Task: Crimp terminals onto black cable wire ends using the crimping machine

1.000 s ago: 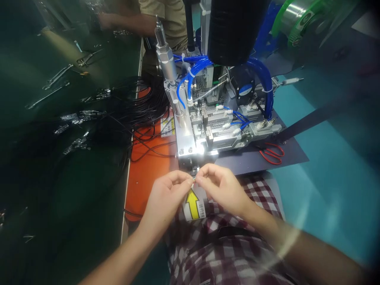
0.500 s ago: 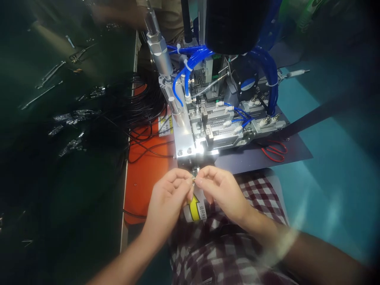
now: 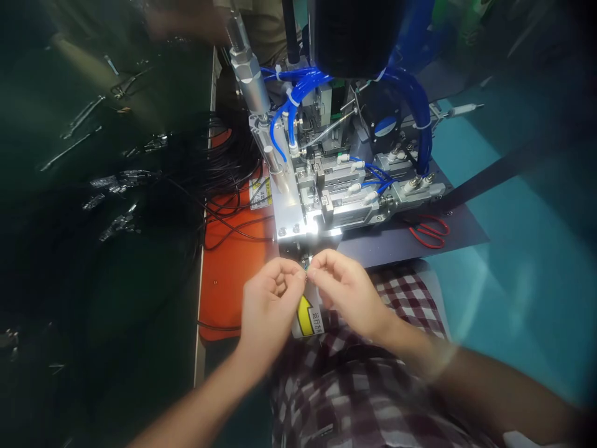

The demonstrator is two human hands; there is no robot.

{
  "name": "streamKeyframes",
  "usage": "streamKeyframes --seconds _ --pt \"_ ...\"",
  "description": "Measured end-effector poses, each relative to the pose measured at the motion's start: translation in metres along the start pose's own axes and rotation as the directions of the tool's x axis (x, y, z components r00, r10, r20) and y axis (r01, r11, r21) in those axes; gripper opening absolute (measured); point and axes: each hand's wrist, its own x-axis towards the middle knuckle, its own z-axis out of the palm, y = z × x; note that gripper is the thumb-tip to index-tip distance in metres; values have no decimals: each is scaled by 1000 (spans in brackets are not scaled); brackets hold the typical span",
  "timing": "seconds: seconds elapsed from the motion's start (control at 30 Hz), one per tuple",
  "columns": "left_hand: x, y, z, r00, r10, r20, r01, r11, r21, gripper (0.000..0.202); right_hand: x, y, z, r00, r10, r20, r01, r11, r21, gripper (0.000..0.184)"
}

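Observation:
Both hands meet in front of the bench machine (image 3: 291, 214), just below its brightly lit front end. My left hand (image 3: 270, 298) is closed in a pinch, thumb against forefinger. Facing it, my right hand (image 3: 349, 289) pinches in the same way, fingertips almost touching the left ones. Whatever lies between the fingertips is tiny and mostly covered, so its kind cannot be made out. Beneath the hands, a white label with a yellow arrow (image 3: 305, 318) shows on the machine's near side.
Black cables (image 3: 233, 155) lie bundled over the orange mat (image 3: 224, 292) on the left. Red-handled scissors or pliers (image 3: 429, 231) rest on the dark base plate at right. Blue air tubes (image 3: 303, 84) arch over the machine. Small metal parts (image 3: 124, 180) are scattered far left.
Both hands have shifted slightly upward toward the machine's front, still pinching together. A small gold-coloured bit seen between the fingertips before is now hardly visible. The view has shifted slightly.

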Motion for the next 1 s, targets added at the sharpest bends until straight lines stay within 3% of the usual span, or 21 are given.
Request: streamKeyframes --seconds 0.1,0.2,0.33,0.47,0.63,0.7,0.77,0.8,0.9,1.0 --pt "5 0 -1 997 -75 24 77 995 -66 16 4 -1 -2 995 84 58 -90 990 112 18" --pt "9 1 -6 985 -151 88 159 982 -103 17 5 -2 -8 996 56 74 -61 996 66 21" --pt "9 1 -10 979 -170 115 178 982 -62 17 5 -4 -12 995 -62 80 77 978 -194 27" --pt "6 2 -10 976 -162 147 161 987 17 22 8 -7 -13 969 -195 152 245 843 -479 28" --pt "8 8 -12 962 -188 199 169 979 111 21 11 -2 -16 901 -354 251 433 772 -466 21" --pt "10 6 -13 972 -98 214 61 983 173 18 12 4 -18 909 -366 199 417 803 -426 20" --pt "12 1 -14 975 115 188 -164 948 272 13 14 12 -19 935 -329 131 354 865 -355 20" --pt "13 -3 -14 953 242 180 -291 895 339 9 15 15 -19 948 -302 102 319 896 -309 20" --pt "18 -15 -16 802 538 262 -585 616 527 13 20 22 -20 972 -225 63 233 954 -191 23" --pt "24 -23 -22 688 609 394 -694 394 603 21 25 27 -19 985 -166 57 172 976 -135 24"
